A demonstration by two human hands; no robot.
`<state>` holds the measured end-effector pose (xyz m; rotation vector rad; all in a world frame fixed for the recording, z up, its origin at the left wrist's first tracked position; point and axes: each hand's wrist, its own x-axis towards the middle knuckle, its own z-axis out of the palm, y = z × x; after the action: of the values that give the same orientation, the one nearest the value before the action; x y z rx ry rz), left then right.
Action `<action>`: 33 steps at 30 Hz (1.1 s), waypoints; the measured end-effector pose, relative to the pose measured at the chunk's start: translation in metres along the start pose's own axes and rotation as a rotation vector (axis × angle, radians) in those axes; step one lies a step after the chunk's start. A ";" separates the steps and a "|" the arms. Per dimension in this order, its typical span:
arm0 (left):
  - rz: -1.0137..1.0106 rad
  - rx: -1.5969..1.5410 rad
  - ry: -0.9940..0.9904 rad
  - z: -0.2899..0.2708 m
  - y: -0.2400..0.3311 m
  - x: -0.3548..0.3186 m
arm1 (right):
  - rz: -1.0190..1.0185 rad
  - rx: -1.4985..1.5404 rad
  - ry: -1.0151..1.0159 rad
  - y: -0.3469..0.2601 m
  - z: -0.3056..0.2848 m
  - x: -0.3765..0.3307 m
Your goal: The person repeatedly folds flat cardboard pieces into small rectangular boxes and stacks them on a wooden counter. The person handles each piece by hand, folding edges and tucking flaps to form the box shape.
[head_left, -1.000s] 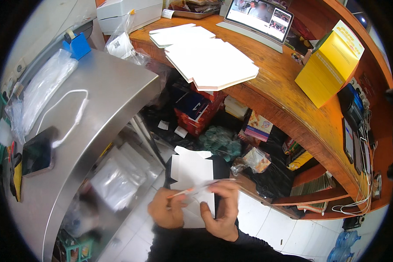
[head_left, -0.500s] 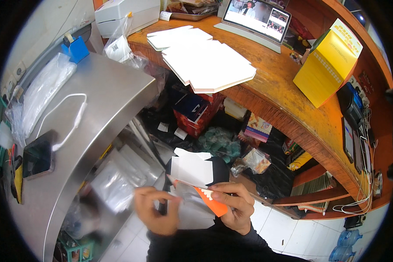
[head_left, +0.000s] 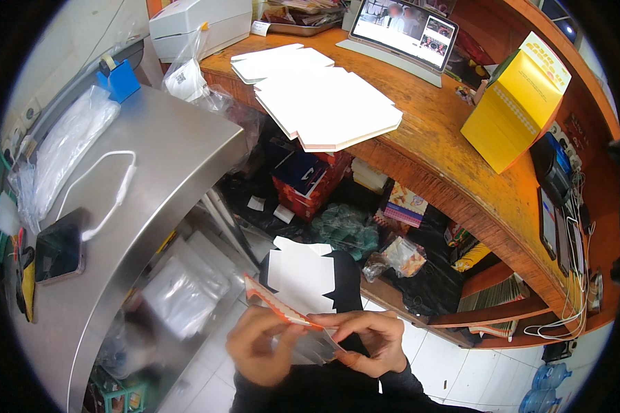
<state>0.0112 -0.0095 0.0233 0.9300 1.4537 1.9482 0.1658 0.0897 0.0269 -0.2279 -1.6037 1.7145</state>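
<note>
Low over my lap, a folding carton (head_left: 275, 301), orange and white on its printed face and pale inside, is held partly folded and tilted. My left hand (head_left: 263, 346) is closed on its left part, thumb on the inner side, slightly blurred. My right hand (head_left: 375, 342) pinches its right end between thumb and fingers. A flat white carton blank (head_left: 300, 272) with cut flaps lies on my dark-clothed lap, just beyond the held one. On the wooden desk ahead, a stack of white carton blanks (head_left: 334, 107) overhangs the front edge.
A yellow box (head_left: 513, 113) stands at the desk's right, near a tablet (head_left: 404, 31). Left, a steel table (head_left: 158, 138) carries a phone (head_left: 62, 244), a white cable, plastic bags (head_left: 79, 141) and a blue tape dispenser (head_left: 120, 79). Under the desk lie boxes and bags.
The held carton has turned, its orange edge now slanting up to the left. My left hand has closed on it; my right hand has shifted lower and changed its grip.
</note>
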 end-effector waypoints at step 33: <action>-0.101 -0.194 -0.052 -0.001 -0.002 -0.003 | -0.314 -0.695 0.142 0.036 0.012 0.007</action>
<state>0.0130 -0.0118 0.0204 0.7988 1.2336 1.9361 0.1394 0.0875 -0.0016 -0.3982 -1.9530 0.8441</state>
